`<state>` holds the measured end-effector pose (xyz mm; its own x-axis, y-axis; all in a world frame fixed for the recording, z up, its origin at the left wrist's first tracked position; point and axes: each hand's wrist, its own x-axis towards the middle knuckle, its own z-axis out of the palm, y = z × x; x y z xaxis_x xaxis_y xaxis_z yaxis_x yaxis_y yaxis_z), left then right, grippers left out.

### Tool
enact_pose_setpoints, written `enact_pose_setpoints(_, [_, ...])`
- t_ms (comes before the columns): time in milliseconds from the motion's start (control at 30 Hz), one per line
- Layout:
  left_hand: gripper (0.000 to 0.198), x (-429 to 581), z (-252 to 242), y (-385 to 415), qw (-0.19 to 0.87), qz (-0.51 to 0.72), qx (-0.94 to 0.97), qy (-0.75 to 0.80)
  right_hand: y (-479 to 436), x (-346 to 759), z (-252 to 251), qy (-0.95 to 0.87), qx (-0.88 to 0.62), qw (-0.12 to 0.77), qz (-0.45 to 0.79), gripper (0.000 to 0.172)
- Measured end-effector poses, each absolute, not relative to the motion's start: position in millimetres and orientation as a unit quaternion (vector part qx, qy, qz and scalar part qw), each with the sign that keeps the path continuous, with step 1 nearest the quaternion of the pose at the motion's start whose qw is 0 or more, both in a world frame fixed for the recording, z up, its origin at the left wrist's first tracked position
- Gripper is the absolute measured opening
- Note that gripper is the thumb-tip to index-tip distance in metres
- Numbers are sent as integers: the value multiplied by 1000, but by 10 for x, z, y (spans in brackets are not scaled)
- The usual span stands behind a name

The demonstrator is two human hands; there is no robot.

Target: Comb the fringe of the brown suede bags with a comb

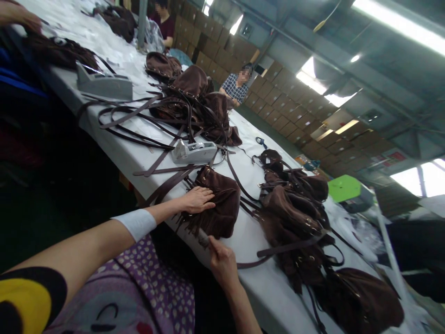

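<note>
Right in front of me a dark brown fringed bag [224, 197] lies on the white table near its edge. My left hand [197, 200] rests flat on top of it, fingers stretched out. Just below, my right hand [222, 260] is closed in a pinch on a small pale flat piece [202, 237], held against the fringe [191, 226] at the bag's lower edge. Its exact kind is too blurred to tell. A grey tape dispenser [194, 152] stands just beyond the bag, with long brown straps [167, 183] lying beside it.
More brown bags are heaped farther along the table [189, 86] and to the right [295, 208]. A second tape dispenser [104, 86] stands at far left, near another person's hand [21, 18]. Two people work across the table. Stacked cartons [288, 109] line the back.
</note>
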<state>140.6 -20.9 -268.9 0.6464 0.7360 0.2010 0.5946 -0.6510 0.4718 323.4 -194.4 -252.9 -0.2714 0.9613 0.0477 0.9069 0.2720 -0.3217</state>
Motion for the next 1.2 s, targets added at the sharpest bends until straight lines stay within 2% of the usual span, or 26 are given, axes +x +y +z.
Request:
enact_pose_setpoints(133, [69,1405,-2678,-235,167,182,897,367,-2250,3096,-2625,-792,-561,171,171,34])
enact_pose_setpoints(333, [69,1422,-2700,-212,156,166,910,347,-2454,2930,-2432,-752,-558,220,275,27])
enact_pose_setpoints(467, [59,1418,-2549,-243,148,177,911,344,-2426,2948,-2361,-709,-584,265,292,27])
enact_pose_setpoints(533, [50,1405,-2421,-387,141,223,895,358,-2413,2988,-2331,-693,-599,282,285,29])
enact_pose_setpoints(600, [39,1402,-2319,-605,186,313,863,349,-2414,3032,-2290,-674,-607,298,296,30])
enact_pose_setpoints(667, [39,1418,-2286,-823,301,365,833,285,-2420,3060,-2244,-653,-611,307,326,33])
enact_pose_setpoints(733, [49,1455,-2331,-965,423,328,816,218,-2418,3057,-2208,-635,-611,306,359,35])
enact_pose_setpoints(800, [59,1507,-2418,-1005,475,280,808,206,-2406,3022,-2189,-617,-609,306,394,35])
enact_pose_setpoints(1033, [60,1648,-2566,-906,417,313,817,246,-2434,2862,-2119,-524,-581,330,528,35])
enact_pose_setpoints(1200, [59,1660,-2591,-968,368,320,834,256,-2557,2844,-2110,-459,-571,349,585,45])
